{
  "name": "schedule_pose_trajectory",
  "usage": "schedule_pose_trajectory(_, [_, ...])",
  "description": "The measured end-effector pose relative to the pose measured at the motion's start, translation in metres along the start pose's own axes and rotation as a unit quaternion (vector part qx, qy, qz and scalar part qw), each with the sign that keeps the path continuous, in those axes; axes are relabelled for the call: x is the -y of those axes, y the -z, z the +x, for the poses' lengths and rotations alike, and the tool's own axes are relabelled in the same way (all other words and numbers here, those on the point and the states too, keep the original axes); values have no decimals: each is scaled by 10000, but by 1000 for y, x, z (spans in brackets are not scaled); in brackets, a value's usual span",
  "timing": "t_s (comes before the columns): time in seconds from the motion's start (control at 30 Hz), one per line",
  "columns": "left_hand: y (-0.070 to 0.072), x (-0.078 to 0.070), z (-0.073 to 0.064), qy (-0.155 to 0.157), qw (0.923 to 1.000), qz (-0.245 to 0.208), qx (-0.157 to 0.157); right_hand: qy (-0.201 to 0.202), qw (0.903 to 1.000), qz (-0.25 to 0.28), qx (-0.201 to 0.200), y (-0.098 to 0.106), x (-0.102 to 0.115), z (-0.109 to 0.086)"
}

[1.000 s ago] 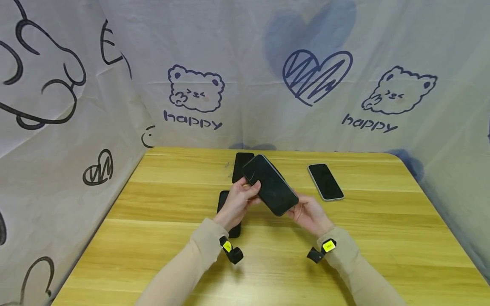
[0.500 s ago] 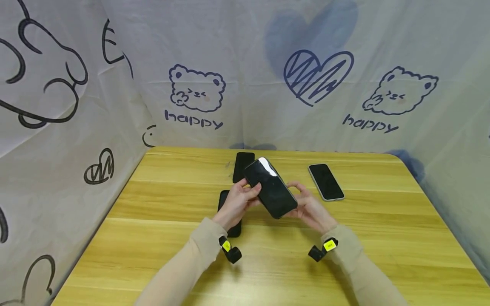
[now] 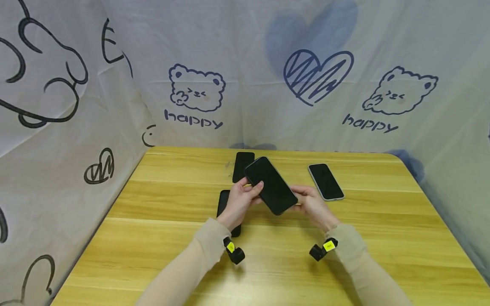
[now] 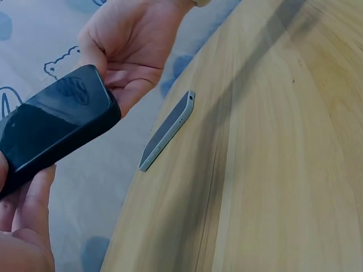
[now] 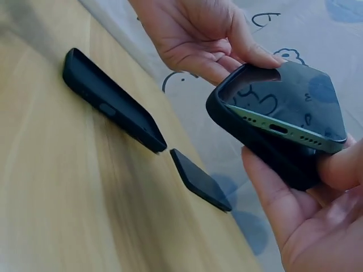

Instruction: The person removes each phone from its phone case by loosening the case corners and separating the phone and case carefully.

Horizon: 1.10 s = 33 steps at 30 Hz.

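I've got the phone (image 3: 272, 187) up in the air, approx. mid-counter (image 3: 383, 221), slung diagonally betw. both grips. Left grip (image 3: 241, 202) clamped on its far-L end, thumb on screen, fingers underneath. Right grip (image 3: 311, 206) pinches the black case (image 5: 249, 133) at the near-R end; there I see the phone's green port edge (image 5: 278, 130) sitting proud of the case (R wrist cam shows this best). Below & partly behind the L grip: empty-looking dark case (image 5: 113, 102) on the counter, w/ a black phone (image 3: 242, 165) lying beyond it. Light-edged phone (image 3: 326, 182) on the counter, just past the R grip.

Text: I read "happy" x2 on the backdrop cloth (image 3: 252, 102), one under each bear drawing (image 3: 197, 88). Yellow wrist labels (image 3: 329, 245) have tiny marks, too small to read.
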<state>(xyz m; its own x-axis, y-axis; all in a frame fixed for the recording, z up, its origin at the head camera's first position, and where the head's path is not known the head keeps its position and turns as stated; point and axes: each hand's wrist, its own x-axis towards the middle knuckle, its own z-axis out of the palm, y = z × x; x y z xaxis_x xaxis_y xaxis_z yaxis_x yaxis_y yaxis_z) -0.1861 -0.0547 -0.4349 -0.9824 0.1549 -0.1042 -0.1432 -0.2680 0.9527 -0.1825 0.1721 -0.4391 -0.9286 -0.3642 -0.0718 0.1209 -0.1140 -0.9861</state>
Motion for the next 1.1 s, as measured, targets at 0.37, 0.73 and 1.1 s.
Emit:
schedule_pose_trajectory(0.37, [-5,5,3,-239,9976,499,-426,287,9846,-1714,213,2,13,2])
schedule_pose_trajectory(0.73, [-11,12,4,-282,9929,685,-933,754,9359,-3339,-835,-15,8,6])
schedule_pose_trajectory(1.1, [-11,15,5,-234,9875,751,-1364,2119,8602,-4475,-1219,-28,0,4])
